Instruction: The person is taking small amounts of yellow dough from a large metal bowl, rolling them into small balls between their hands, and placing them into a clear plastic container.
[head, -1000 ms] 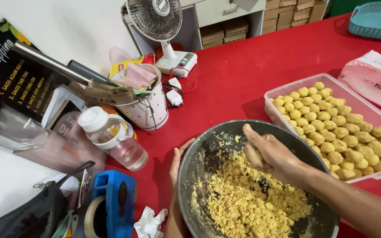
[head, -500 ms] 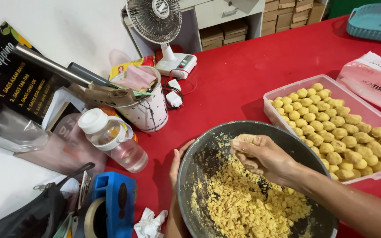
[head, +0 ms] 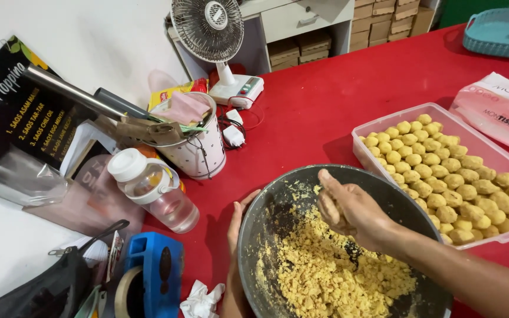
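A small food-stall kitchen: sauce menu sign (head: 16, 112), tray of dough balls (head: 443, 171) (dozens), cardboard boxes (head: 384, 15).
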